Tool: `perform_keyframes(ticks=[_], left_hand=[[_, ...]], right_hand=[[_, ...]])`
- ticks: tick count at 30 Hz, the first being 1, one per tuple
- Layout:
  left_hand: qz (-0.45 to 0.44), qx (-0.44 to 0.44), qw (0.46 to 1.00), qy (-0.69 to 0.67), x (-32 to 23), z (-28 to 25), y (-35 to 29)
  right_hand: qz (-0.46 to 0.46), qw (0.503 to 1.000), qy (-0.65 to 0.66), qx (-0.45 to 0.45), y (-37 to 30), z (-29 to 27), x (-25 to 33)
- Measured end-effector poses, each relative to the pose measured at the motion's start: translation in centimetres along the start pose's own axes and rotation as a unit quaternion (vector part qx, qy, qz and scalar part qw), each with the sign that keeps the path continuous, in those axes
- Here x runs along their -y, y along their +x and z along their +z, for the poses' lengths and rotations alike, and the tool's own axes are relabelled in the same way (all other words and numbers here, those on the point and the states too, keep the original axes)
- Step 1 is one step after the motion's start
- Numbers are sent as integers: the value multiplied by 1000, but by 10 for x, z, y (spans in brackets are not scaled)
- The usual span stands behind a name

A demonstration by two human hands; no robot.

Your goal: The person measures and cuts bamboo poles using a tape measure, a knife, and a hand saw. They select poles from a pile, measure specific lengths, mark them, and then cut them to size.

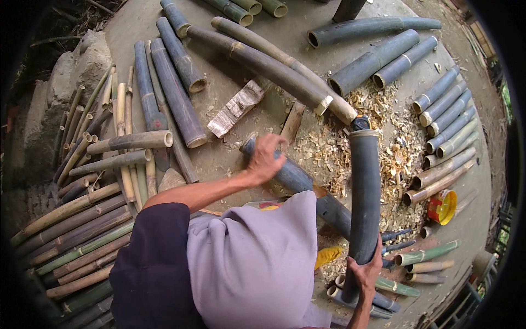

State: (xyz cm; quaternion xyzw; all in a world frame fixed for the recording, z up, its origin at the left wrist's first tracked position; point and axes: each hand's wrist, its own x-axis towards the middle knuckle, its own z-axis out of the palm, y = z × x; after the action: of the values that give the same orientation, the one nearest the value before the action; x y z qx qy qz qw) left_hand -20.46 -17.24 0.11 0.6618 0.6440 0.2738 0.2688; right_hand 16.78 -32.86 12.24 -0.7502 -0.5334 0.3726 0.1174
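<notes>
My right hand (368,272) is wrapped round the lower part of a dark bamboo tube (364,186), which stretches away from me with a pale ringed rim at its far end. Just past that rim sits a small black and orange object (360,122); its kind is unclear. My left hand (266,158) is over the far end of a second dark bamboo tube (293,176) lying slantwise before me. Its fingers look bent but are blurred, so their hold cannot be made out. This second tube has a cut, tan-coloured notch and passes under the held one.
Two long bamboo poles (263,64) lie ahead, close to a wooden block (236,108). Pale shavings (402,156) cover the ground. Cut tubes (446,101) line the right, near a red and yellow tin (441,207). Bamboo piles (82,241) fill the left beside rocks (82,71).
</notes>
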Motion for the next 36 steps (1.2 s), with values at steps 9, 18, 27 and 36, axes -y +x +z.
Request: perform_keyframes(ticks=[9, 18, 27, 36], left_hand=[[-56, -41, 995, 70, 41, -11, 13], [-19, 2, 999, 26, 70, -24, 63], [180, 166, 968, 46, 0, 10, 91], [103, 663, 728, 139, -70, 83, 121]], right_hand=[[-261, 917, -300, 24, 77, 10, 18], [-300, 911, -281, -6, 122, 51, 14], [-112, 943, -81, -303, 82, 53, -36], [180, 923, 169, -294, 28, 123, -91]])
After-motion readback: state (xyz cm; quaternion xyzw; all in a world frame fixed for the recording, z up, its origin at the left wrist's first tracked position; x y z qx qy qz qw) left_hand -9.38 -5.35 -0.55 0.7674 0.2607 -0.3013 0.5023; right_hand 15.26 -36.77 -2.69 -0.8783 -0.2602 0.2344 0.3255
